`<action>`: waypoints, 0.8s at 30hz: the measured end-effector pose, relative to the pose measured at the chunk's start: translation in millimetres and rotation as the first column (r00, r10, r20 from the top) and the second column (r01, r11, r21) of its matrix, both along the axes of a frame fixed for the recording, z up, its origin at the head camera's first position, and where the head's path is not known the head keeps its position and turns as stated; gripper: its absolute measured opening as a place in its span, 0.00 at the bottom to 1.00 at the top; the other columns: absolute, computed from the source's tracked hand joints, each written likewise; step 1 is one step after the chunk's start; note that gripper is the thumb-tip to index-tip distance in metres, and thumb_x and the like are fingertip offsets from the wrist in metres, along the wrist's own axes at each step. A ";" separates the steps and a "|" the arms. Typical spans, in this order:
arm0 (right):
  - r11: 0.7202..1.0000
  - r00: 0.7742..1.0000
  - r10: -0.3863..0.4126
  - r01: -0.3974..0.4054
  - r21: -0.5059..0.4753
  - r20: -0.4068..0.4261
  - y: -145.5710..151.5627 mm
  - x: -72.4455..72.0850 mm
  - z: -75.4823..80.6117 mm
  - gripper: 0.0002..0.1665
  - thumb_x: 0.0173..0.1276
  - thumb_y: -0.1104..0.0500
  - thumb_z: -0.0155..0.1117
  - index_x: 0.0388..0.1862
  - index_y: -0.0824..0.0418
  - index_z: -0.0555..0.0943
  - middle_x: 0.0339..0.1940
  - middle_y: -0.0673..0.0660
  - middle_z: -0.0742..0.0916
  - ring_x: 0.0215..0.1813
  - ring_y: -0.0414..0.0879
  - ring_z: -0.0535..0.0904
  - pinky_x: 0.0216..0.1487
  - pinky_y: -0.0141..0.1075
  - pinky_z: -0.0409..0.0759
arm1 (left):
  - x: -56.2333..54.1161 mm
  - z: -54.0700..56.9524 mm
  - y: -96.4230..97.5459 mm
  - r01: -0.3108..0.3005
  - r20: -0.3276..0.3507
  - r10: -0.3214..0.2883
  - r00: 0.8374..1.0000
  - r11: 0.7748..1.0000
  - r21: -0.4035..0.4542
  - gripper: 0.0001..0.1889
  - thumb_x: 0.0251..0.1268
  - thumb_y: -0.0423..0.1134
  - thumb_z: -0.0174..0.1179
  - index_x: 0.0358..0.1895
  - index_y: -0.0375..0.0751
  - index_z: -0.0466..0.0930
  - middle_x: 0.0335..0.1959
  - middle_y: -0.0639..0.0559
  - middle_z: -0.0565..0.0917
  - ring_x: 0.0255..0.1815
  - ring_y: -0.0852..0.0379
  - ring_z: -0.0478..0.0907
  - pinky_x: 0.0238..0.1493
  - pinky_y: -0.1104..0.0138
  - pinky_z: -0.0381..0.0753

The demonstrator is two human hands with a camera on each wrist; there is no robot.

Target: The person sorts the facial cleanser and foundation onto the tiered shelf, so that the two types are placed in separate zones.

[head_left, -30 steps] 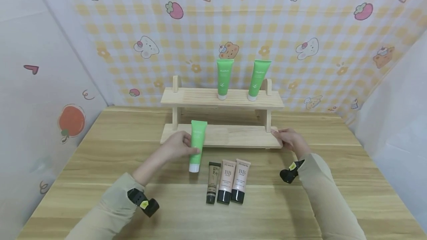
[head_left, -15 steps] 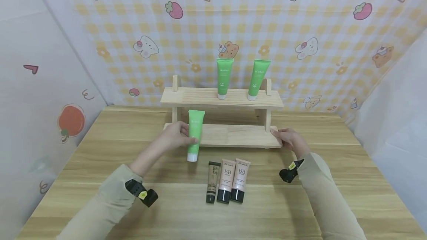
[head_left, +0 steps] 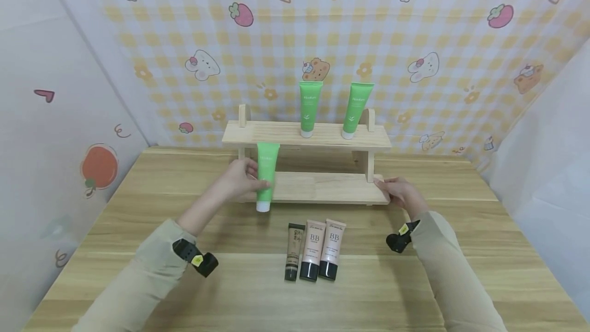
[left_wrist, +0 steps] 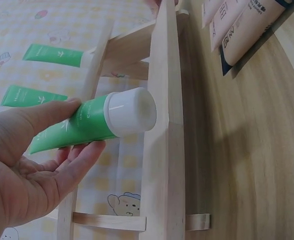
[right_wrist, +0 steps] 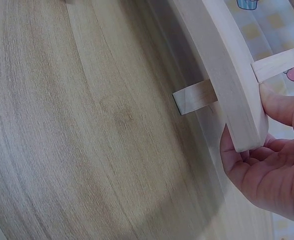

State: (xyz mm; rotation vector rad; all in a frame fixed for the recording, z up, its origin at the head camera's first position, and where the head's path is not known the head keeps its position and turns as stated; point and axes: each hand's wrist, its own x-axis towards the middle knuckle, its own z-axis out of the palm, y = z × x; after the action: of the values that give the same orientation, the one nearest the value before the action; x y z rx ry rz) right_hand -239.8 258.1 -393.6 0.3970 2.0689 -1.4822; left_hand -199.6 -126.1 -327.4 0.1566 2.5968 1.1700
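1. Nearest the person, to the left hand's right, a slim brown tube with a black cap and two pale-pink tubes with black caps lie on the wood-grain counter; anything dropped there could knock them askew.
2. The left hand pinches a green squeeze tube between thumb and fingers, its white cap downward, before the shelf's left part. Too light a pinch could let it slip or twist; carried too low, the cap could catch on the lower board.
3. The right hand grips the right end of that board, part of a pale wooden two-tier shelf. A tug there could jolt everything above.
4. Beyond the left hand and to its right, two matching green tubes stand on narrow white caps on the top board; such a jolt might topple them.
5. Nearest labels: "BB" on the pink tubes, finer script unclear; the brown tube's characters are too small.
6. The standing green tubes carry white lettering starting with "H", the rest uncertain, above a leaf mark.
7. Behind both hands, the yellow-checked cloth shows "luck", cut off at the top.
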 end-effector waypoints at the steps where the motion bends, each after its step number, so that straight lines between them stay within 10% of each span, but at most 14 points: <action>1: 1.000 1.000 -0.001 0.001 -0.002 0.001 -0.2 -0.2 0.0 0.44 0.71 0.51 0.43 0.69 0.77 0.36 0.70 0.75 0.54 0.70 0.57 0.57 0.71 0.44 0.60 | -0.6 0.9 -0.3 -0.001 -0.003 0.001 1.000 1.000 0.002 0.30 0.53 0.41 0.64 0.55 0.25 0.65 0.47 0.36 0.75 0.47 0.45 0.75 0.44 0.62 0.79; 12: 1.000 1.000 0.008 -0.008 0.019 -0.025 0.2 -0.4 -0.2 0.42 0.71 0.51 0.44 0.68 0.78 0.41 0.66 0.72 0.63 0.47 0.41 0.73 0.60 0.35 0.74 | -8.7 12.3 -1.2 -0.019 -0.048 0.019 0.999 1.000 0.001 0.28 0.53 0.40 0.64 0.54 0.28 0.66 0.47 0.37 0.76 0.47 0.44 0.75 0.48 0.59 0.79; 24: 1.000 1.000 -0.012 0.012 -0.005 -0.010 0.9 0.0 0.7 0.43 0.71 0.51 0.44 0.69 0.77 0.38 0.69 0.74 0.57 0.49 0.43 0.73 0.47 0.27 0.79 | -16.3 18.3 0.0 -0.029 -0.069 0.032 0.997 0.999 0.034 0.29 0.53 0.39 0.65 0.55 0.28 0.66 0.49 0.38 0.74 0.50 0.44 0.73 0.51 0.58 0.77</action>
State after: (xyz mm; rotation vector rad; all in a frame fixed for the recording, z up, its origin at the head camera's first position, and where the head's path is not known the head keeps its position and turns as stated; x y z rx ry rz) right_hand -239.8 259.0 -392.9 0.4019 2.0742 -1.4990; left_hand -215.9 -126.2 -309.1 0.1680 2.6494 1.2401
